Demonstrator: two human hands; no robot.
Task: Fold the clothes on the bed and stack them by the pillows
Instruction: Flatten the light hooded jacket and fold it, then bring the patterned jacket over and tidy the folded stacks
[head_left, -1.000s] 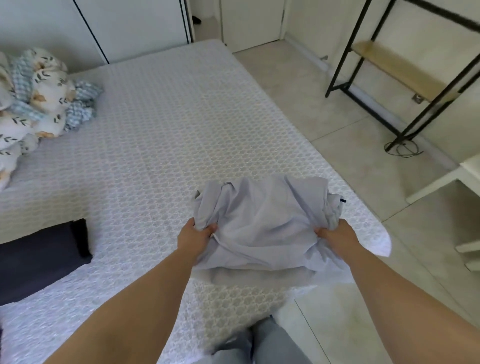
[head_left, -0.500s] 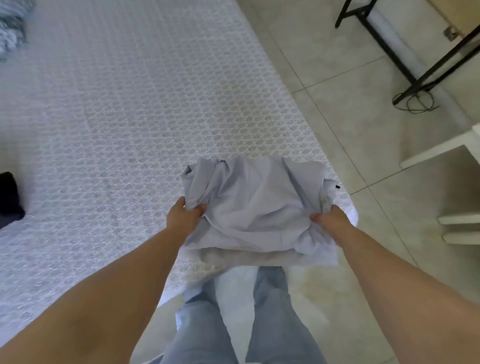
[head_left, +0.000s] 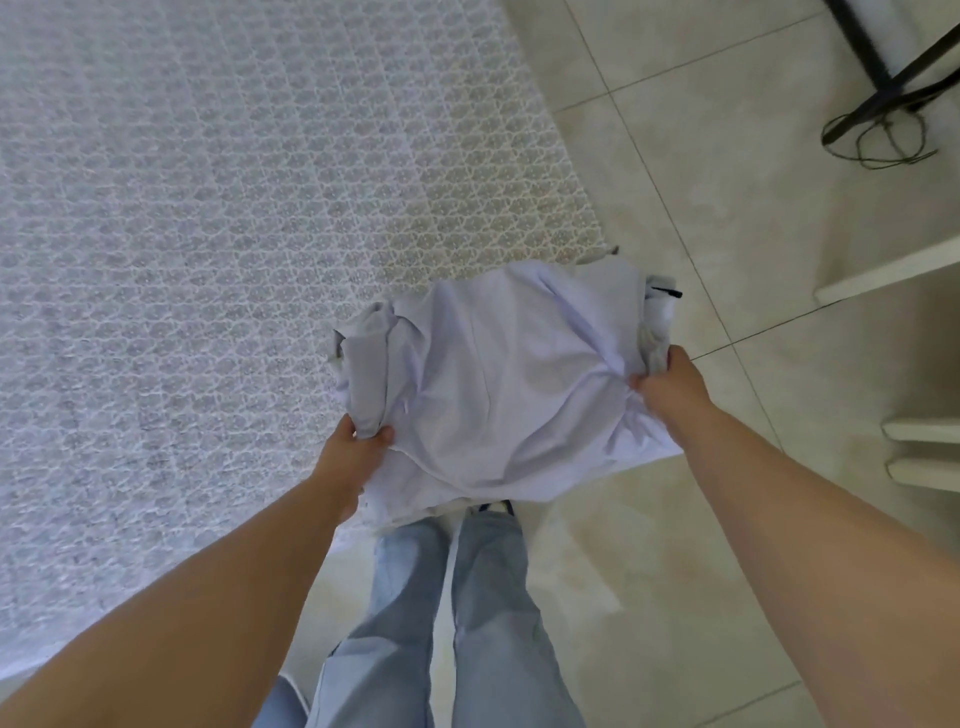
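Soft, matt pale lilac cloth garment (head_left: 509, 384), creased and bunched, thin enough to drape. Left of the garment, white textured bedspread (head_left: 208, 208), quilted-looking with a raised lattice pattern. Right of it, smooth beige floor tiles (head_left: 727, 234) with faint sheen. Below, faded light-blue denim jeans (head_left: 467, 623), matt.

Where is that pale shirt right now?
In the head view the pale shirt sits mid-frame, held up between the left hand and right hand, at the bed corner above the person's jeans.
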